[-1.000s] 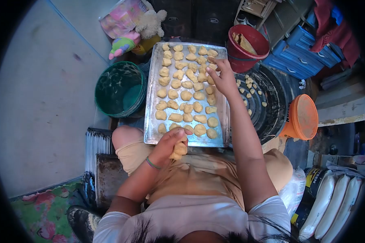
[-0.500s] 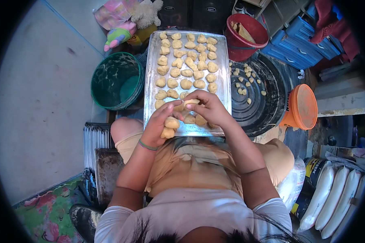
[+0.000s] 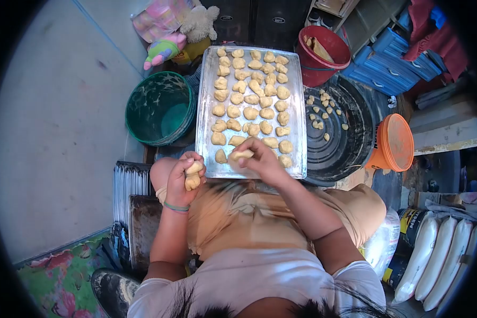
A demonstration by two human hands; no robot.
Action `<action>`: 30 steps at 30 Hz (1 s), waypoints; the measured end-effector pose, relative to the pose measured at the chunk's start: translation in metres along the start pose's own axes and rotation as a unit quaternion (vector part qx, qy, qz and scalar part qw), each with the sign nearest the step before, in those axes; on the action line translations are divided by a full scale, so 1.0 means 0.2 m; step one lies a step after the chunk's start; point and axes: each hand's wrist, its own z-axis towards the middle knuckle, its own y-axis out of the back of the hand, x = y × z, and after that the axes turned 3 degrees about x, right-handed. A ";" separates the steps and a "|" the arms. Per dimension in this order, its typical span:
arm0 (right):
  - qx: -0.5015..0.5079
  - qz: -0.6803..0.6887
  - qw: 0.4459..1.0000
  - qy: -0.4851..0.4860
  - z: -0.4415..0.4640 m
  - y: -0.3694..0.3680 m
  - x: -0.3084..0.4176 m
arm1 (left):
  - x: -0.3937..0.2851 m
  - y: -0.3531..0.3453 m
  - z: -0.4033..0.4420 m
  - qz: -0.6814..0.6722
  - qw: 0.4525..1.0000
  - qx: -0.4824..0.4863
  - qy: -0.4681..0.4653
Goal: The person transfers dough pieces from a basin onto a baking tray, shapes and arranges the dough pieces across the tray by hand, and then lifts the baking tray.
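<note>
A metal baking tray (image 3: 298, 127) lies across my lap, holding rows of pale yellow dough pieces (image 3: 250, 113). Off the tray's near left corner, my left hand (image 3: 181, 180) is closed around a lump of dough (image 3: 193, 175), which bulges out between thumb and fingers. My right hand (image 3: 262, 161) hovers above the tray's near end, its fingers pinching a smaller dough piece (image 3: 242, 155). Part of the near rows is hidden under the right hand.
A green bucket (image 3: 159, 108) stands left of the tray. To the right are a black tub (image 3: 350, 153) with small dough bits, a red bucket (image 3: 323, 74) and an orange lidded bucket (image 3: 397, 142). Stacked trays (image 3: 130, 188) stand by my left knee.
My hands have moved apart. The left drew back down and left with its dough lump, while the right shifted slightly lower with its piece. More near-row dough pieces now show.
</note>
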 end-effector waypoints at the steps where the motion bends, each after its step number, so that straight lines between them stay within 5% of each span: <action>1: -0.007 0.083 0.995 -0.058 0.01 0.04 0.08 | -0.02 -0.03 0.01 0.020 1.000 0.005 0.001; 5: -0.068 0.118 0.985 -0.104 0.14 0.30 0.30 | -0.20 -0.11 0.25 0.317 0.946 -0.040 -0.062; 7: -0.130 -0.159 0.977 -0.056 0.33 0.45 0.39 | -0.32 -0.24 0.48 0.471 0.866 -0.038 -0.162; 9: -0.191 -0.428 0.866 0.176 0.60 0.68 0.34 | -0.42 -0.20 0.83 0.637 0.681 0.012 -0.360; 14: -0.233 -0.590 0.766 0.107 1.10 0.76 0.48 | -0.59 -0.26 1.56 0.772 0.562 -0.048 -0.292; 18: -0.155 -0.720 0.676 -0.004 1.33 0.76 0.44 | -0.61 -0.36 1.79 0.817 0.551 -0.059 -0.160; 21: -0.105 -0.717 0.689 -0.031 1.44 0.82 0.43 | -0.60 -0.35 1.87 0.846 0.512 0.014 -0.151; 25: -0.060 -0.693 0.716 0.056 1.48 0.91 0.43 | -0.59 -0.37 1.87 0.888 0.391 0.099 -0.219; 28: -0.090 -0.644 0.753 0.100 1.41 0.99 0.51 | -0.62 -0.43 1.85 0.876 0.381 0.147 -0.256; 30: -0.050 -0.665 0.745 -0.017 1.38 1.03 0.53 | -0.61 -0.50 1.84 0.883 0.365 0.165 -0.245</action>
